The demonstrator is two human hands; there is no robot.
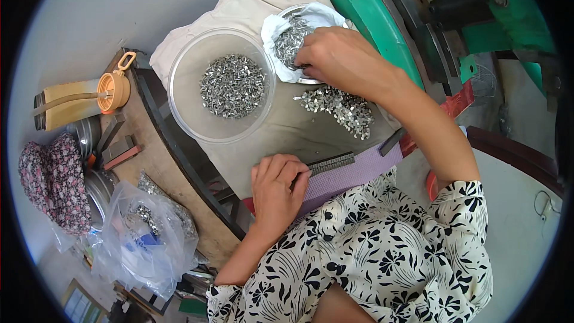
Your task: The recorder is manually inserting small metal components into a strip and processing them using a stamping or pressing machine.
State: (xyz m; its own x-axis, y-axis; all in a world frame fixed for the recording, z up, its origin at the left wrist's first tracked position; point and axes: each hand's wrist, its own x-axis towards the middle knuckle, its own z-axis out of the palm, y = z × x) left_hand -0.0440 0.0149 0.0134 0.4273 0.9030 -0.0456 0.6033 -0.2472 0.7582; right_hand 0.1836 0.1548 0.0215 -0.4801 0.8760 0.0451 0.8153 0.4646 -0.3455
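Right hand [335, 60] in lined bowl [309, 81], pinch hidden; snagged liner [271, 27] could spill metal slivers [290, 39]. Left hand [278, 185] curled at dark bar [332, 163], grip unclear; bump could skew it.

No text, label, brand, number or sign can be read on any of the things in view, whether near or far.

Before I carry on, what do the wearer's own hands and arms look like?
The left hand and right hand are bare: no gloves, and no watch or bracelet shows on either wrist. The forearms are uncovered. The right sleeve is short and loose, cream with black flowers and thin lines; the left sleeve shows the same print.
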